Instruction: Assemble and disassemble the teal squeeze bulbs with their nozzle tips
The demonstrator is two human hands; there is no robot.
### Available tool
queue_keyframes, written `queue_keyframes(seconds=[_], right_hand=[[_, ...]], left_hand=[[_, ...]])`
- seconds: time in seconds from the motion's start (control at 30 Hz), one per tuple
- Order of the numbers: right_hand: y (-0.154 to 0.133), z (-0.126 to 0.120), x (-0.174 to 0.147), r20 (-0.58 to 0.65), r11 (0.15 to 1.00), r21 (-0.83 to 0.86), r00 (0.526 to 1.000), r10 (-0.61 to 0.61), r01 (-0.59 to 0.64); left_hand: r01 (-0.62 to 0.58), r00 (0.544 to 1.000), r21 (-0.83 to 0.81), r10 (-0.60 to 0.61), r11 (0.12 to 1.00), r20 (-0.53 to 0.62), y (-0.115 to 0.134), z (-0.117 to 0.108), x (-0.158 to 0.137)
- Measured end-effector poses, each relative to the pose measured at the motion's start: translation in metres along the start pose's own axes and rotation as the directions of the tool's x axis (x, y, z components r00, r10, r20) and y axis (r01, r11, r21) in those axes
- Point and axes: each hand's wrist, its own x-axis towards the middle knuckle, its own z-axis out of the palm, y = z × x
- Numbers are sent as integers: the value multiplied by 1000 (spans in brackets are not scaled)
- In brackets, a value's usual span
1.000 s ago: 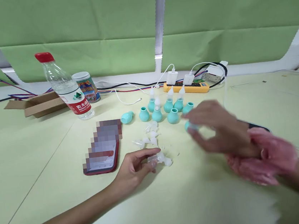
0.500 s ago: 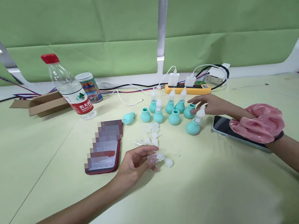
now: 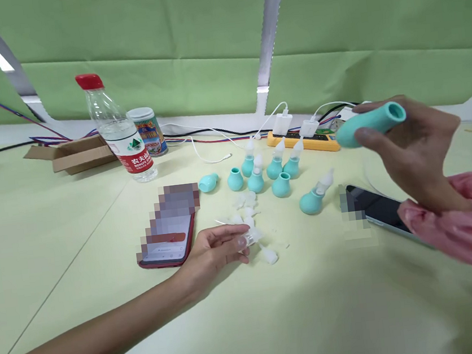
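My right hand [image 3: 415, 139] is raised at the right, closed around a teal rubber squeeze bulb [image 3: 368, 124] whose round opening points right. Low over the table, my left hand [image 3: 216, 247] pinches a small clear plastic nozzle piece [image 3: 251, 236] between thumb and fingers. Loose white and clear nozzle parts [image 3: 246, 199] lie just beyond it, and a white tip [image 3: 269, 254] rests beside its fingers. Behind them stand several bulbs fitted with clear nozzles, one of them a tilted bulb [image 3: 311, 202]. Two bare bulbs stand open-topped, including one in front [image 3: 281, 185]; another bulb [image 3: 208, 183] lies on its side.
A red-cased phone [image 3: 167, 224] lies left of the parts, and a dark phone [image 3: 376, 209] lies under my right wrist. Farther back are a water bottle [image 3: 131, 155], a can [image 3: 149, 131], a cardboard box [image 3: 82, 156] and a yellow power strip [image 3: 326, 143] with cables.
My right hand has lifted a bare teal bulb from the group, moving up and to the right with it. My left hand keeps hold of the clear nozzle piece, and the view has shifted slightly.
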Motion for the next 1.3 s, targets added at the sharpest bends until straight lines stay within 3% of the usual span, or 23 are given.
queue_keyframes(seconds=[0.07, 0.1, 0.17, 0.2, 0.23, 0.3, 0.53, 0.73, 0.93, 1.03, 1.1, 1.2, 1.3], right_hand=[[-23, 6, -13, 96, 987, 0, 983, -159, 160], [-34, 11, -21, 183, 963, 10, 946, -266, 269], [-50, 22, -37, 441, 917, 124, 807, -393, 379], [-56, 27, -45, 555, 902, 174, 717, -422, 396], [-61, 32, -52, 635, 907, 170, 662, -399, 384], [-65, 40, -62, 725, 934, 122, 613, -315, 336], [-64, 49, -71, 739, 974, 59, 647, -188, 217], [-63, 50, -77, 725, 955, 20, 653, -218, 296], [-62, 52, -86, 663, 939, -45, 714, -226, 340], [-63, 53, -89, 661, 948, -23, 716, -223, 316], [-65, 53, -89, 686, 977, 50, 704, -185, 209], [-70, 51, -84, 761, 978, 190, 642, -91, -86], [-72, 48, -79, 877, 897, 228, 479, -21, -379]], left_hand=[[23, 1000, -57, -23, 998, 15, 1, 1, -2], [41, 999, -81, -39, 996, 30, 2, 2, -4], [72, 996, -112, -65, 991, 67, 5, 5, -7], [80, 994, -117, -70, 990, 82, 7, 7, -9], [80, 994, -115, -69, 990, 90, 8, 9, -11], [63, 995, -96, -54, 993, 88, 12, 12, -14], [-43, 996, 120, 34, 992, 78, 19, 16, -18], [-93, 996, 364, 83, 927, 42, 18, 19, -19], [-187, 982, 542, 175, 819, 75, 16, 23, -21], [-291, 955, 627, 260, 723, 143, 13, 21, -23], [-385, 919, 666, 333, 639, 211, 12, 20, -24], [-537, 835, 679, 434, 501, 339, 12, 19, -28], [-628, 764, 686, 462, 368, 451, 14, 19, -31]])
